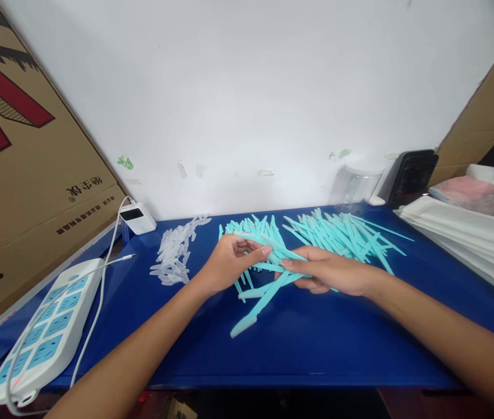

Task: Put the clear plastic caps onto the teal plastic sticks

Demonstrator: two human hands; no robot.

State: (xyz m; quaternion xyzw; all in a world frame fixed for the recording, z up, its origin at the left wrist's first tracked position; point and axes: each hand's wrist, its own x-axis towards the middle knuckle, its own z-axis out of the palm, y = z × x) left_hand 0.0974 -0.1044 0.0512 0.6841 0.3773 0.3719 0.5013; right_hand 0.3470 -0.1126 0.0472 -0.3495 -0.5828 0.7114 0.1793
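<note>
While the right hand (331, 270) clasped a loose bunch of teal sticks (266, 298) between thumb and curled fingers, the left hand (224, 262) pinched at the bunch's upper side, its thumb laid along the sticks; exactly how many it gripped I could not tell. The bunch was above the blue table (316, 343), in front of the middle teal pile (258, 226), with several ends splayed out low toward the wearer. Good handling here seemed to call for a firm right thumb, since the sticks crossed at odd angles and could have slid out, and for a light left pinch on the handles rather than the blade-like tips. Keeping the bunch clear of the right-hand teal pile (338, 235) and the translucent pieces (174, 247) at left also looked wise, to avoid mixing them.
</note>
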